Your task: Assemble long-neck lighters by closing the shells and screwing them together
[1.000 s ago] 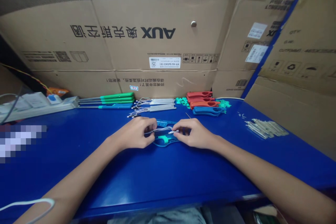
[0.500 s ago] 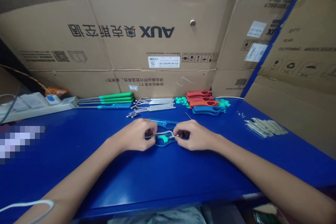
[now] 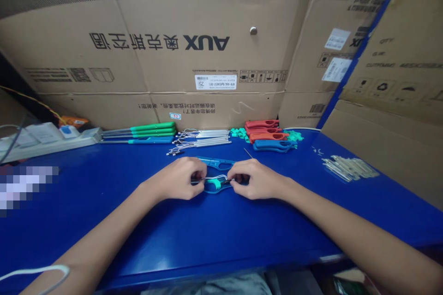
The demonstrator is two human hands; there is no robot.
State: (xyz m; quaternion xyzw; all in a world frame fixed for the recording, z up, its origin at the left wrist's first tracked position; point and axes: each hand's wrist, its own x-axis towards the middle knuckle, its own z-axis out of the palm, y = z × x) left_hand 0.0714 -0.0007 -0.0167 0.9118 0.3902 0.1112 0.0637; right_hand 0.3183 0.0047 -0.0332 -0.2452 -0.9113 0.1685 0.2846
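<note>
A blue plastic handle shell half [image 3: 210, 190], like that of a long-nosed lighter, lies open on the table between my hands. In it sits a teal trigger [image 3: 217, 184], with thin white wires [image 3: 221, 176] running above it. My left hand [image 3: 185, 177] is closed in a pinch at the shell's left end, where a dark part shows between the fingers. With thumb and forefinger my right hand [image 3: 254, 179] pinches a small black part [image 3: 228, 182] at the right end; the fingers partly hide it. Just behind lies another blue shell half [image 3: 218, 162].
Along the back lie finished-looking green and blue lighters [image 3: 154, 129], silver tubes with wires [image 3: 212, 136], teal pieces [image 3: 238, 132], and red and blue shells [image 3: 265, 130]. Clear parts [image 3: 351, 167] lie right. A power strip [image 3: 51, 140] is at left; cardboard [image 3: 155, 0] stands behind.
My right fingers have shifted slightly at the shell's right end, where a black part now shows in place of a pale wire end. My left hand is nearly still.
</note>
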